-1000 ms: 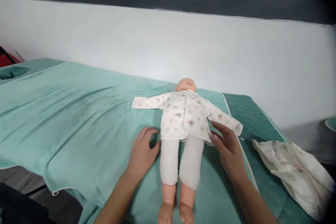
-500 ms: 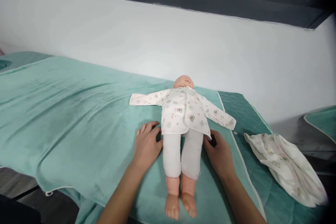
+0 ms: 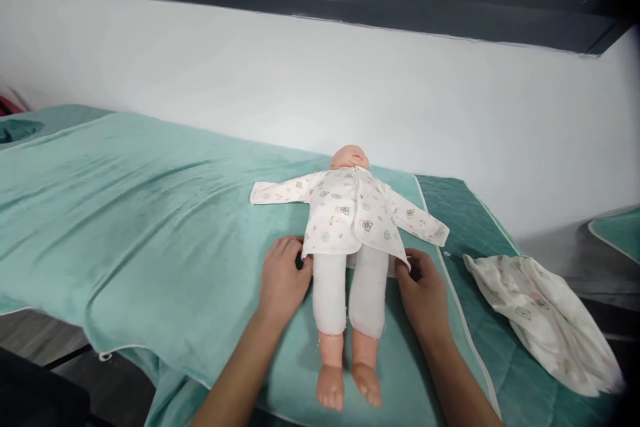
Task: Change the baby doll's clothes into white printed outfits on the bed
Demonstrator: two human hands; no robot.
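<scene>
A baby doll (image 3: 330, 347) lies on its back, feet toward me, with white cloth legs and bare plastic feet. It has on a white baby shirt (image 3: 333, 213) printed with small animals, sleeves spread to both sides. My left hand (image 3: 285, 280) is closed on the shirt's lower left corner, fingertips partly hidden behind the hem. On the other side, my right hand (image 3: 424, 290) pinches the lower right corner, drawing it outward from the doll's hip.
A green blanket (image 3: 165, 233) covers the bed beneath the doll. To the right, a crumpled white printed garment (image 3: 545, 317) rests on a darker green quilted cover (image 3: 450, 207). A white wall (image 3: 250, 73) rises behind, below a dark window frame (image 3: 375, 3).
Both hands have closed on the shirt's lower corners and moved slightly. The hem is now spread wider, and the doll's legs have shifted a little to the right.
</scene>
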